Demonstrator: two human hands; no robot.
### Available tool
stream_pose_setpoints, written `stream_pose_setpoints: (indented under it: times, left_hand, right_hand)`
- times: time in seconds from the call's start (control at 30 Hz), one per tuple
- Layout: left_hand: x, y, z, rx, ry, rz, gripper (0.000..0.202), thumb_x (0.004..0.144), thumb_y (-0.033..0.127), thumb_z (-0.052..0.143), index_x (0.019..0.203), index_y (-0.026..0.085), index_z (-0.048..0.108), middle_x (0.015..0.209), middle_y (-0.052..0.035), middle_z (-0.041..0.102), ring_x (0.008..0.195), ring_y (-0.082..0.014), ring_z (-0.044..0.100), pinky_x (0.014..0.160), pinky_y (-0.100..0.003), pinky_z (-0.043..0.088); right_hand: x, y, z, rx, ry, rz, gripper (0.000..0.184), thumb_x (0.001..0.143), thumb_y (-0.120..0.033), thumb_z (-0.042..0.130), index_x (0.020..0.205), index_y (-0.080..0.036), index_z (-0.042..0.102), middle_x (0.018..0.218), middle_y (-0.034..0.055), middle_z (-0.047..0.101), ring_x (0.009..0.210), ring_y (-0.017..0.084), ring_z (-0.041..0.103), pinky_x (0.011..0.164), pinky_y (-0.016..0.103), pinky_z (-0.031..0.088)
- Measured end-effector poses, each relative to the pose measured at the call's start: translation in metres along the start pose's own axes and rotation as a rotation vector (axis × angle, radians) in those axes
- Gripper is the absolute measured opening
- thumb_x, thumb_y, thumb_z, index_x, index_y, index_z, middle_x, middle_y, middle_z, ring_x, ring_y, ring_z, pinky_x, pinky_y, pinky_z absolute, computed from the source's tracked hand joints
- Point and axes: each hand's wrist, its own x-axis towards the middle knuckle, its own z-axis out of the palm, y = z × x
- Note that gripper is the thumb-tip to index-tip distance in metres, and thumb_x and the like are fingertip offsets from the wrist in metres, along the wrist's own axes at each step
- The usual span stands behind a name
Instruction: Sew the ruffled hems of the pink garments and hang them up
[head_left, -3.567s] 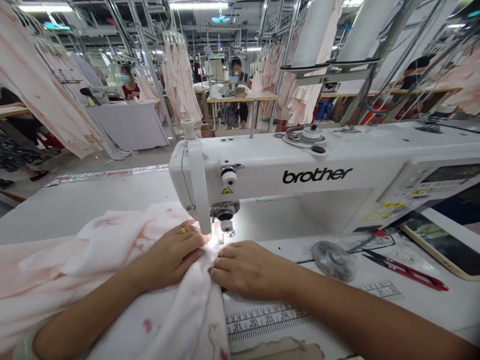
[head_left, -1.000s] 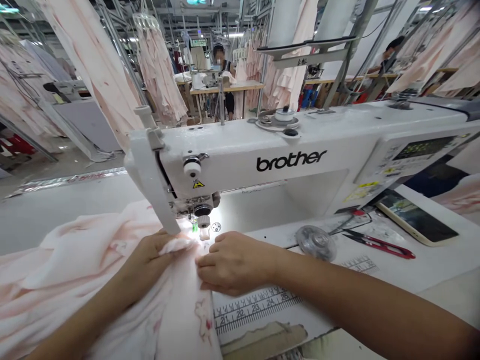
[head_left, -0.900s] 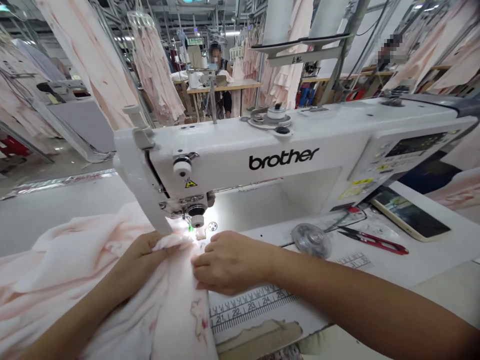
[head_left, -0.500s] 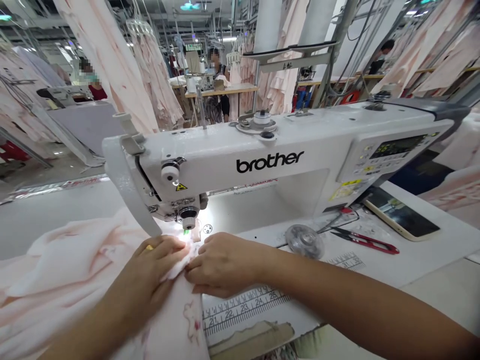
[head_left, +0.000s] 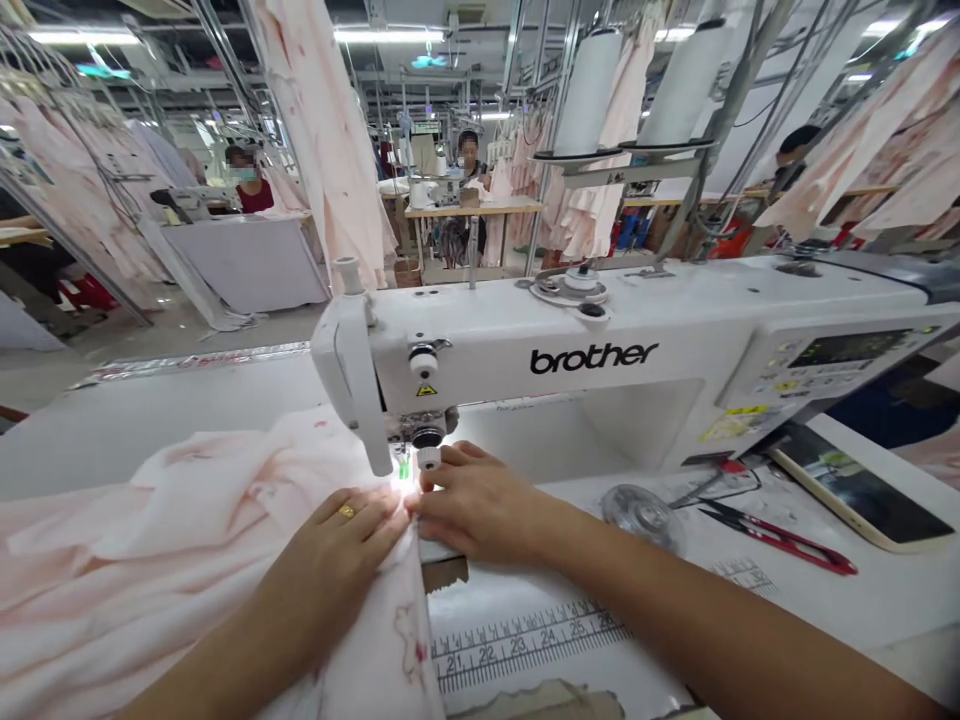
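A white Brother sewing machine (head_left: 600,360) stands across the table. Pale pink printed fabric (head_left: 150,540) is heaped to the left and runs under the lit needle area (head_left: 409,470). My left hand (head_left: 337,545), with a gold ring, lies flat on the fabric just left of the presser foot, fingers stretched forward. My right hand (head_left: 476,505) rests beside it on the right, fingers curled and pressing the fabric edge at the needle plate.
A printed ruler strip (head_left: 525,645) lies near the table's front edge. Red thread snips (head_left: 780,535), a clear round bobbin case (head_left: 641,510) and a phone (head_left: 862,490) sit at right. Other people sew at tables behind, among hanging pink garments.
Both hands have slid forward toward the needle with the fabric. My left hand has flattened after gripping a fold. The head view has shifted up and right.
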Motion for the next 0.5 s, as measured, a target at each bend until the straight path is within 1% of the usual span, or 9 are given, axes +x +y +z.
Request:
stream_pose_setpoints:
  times: [0.07,0.13,0.2,0.27,0.4,0.5]
  left_hand:
    - [0.007,-0.007,-0.001,0.011,-0.049,0.010,0.044,0.080,-0.001,0.038,0.113,0.015,0.063,0.113,-0.0095,0.068,0.106,-0.0236,0.060,0.094,-0.039,0.045]
    - [0.013,-0.015,-0.003,0.011,-0.091,-0.001,0.044,0.079,0.000,0.039,0.111,0.015,0.064,0.110,-0.0103,0.069,0.104,-0.0240,0.063,0.092,-0.039,0.048]
    - [0.018,-0.020,-0.004,0.006,-0.102,-0.031,0.043,0.079,0.001,0.039,0.109,0.018,0.065,0.106,-0.0095,0.070,0.099,-0.0230,0.064,0.090,-0.039,0.049]
    - [0.021,-0.023,-0.003,0.007,-0.106,-0.051,0.044,0.077,0.000,0.039,0.107,0.019,0.066,0.104,-0.0085,0.070,0.098,-0.0219,0.065,0.089,-0.038,0.050]
    - [0.021,-0.023,0.001,0.006,-0.132,-0.068,0.046,0.076,-0.001,0.040,0.109,0.018,0.065,0.112,-0.0099,0.069,0.104,-0.0232,0.064,0.093,-0.040,0.049]
    - [0.020,-0.023,-0.001,-0.047,-0.175,-0.100,0.044,0.080,0.001,0.041,0.113,0.018,0.064,0.119,-0.0099,0.067,0.111,-0.0232,0.062,0.096,-0.041,0.048]
  right_hand:
    - [0.002,-0.001,0.001,-0.030,0.002,0.036,0.025,0.099,-0.038,0.049,0.109,-0.019,0.062,0.103,0.0060,0.061,0.099,0.021,0.047,0.093,0.035,0.034]
    - [0.003,-0.001,0.000,-0.049,0.001,0.064,0.026,0.100,-0.037,0.048,0.112,-0.018,0.060,0.103,0.0077,0.060,0.099,0.021,0.046,0.093,0.036,0.033]
    - [0.004,0.000,0.000,-0.053,-0.004,0.082,0.025,0.100,-0.036,0.048,0.112,-0.018,0.060,0.100,0.0077,0.060,0.098,0.021,0.046,0.092,0.035,0.033]
    - [0.004,0.002,0.002,-0.052,0.001,0.086,0.024,0.100,-0.035,0.048,0.111,-0.019,0.062,0.096,0.0067,0.061,0.096,0.021,0.047,0.092,0.034,0.034]
    - [0.006,0.005,0.004,-0.070,0.017,0.087,0.021,0.099,-0.033,0.050,0.105,-0.019,0.065,0.091,0.0051,0.064,0.091,0.020,0.050,0.090,0.034,0.035]
    - [0.009,0.002,-0.003,-0.076,0.005,0.137,0.019,0.097,-0.029,0.053,0.101,-0.018,0.068,0.089,0.0051,0.067,0.087,0.019,0.055,0.087,0.034,0.038]
